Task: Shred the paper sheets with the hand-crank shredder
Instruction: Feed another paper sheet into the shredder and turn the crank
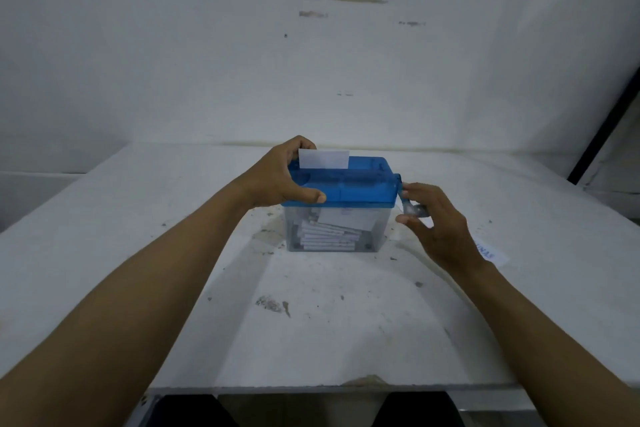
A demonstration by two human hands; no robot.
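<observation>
Hand-crank shredder [341, 184] sits mid-table, translucent blue lid on a clear boxy bin [375, 232]. A white paper sheet [323, 159] stands upright in the slot near the lid's left end, top part sticking out. Flat white strips [327, 237] are stacked inside the bin. Left hand [280, 177] grips the lid's left end, thumb on the front edge, fingers curled over the back. Right hand [436, 222] pinches the grey rounded crank knob [417, 210] at the shredder's right side. Best handled by pressing the lid down firmly and turning evenly so the light plastic box doesn't skid. The table [311, 340] is white, scuffed and flecked with grit. A printed paper slip [490, 253] lies under the right wrist.
</observation>
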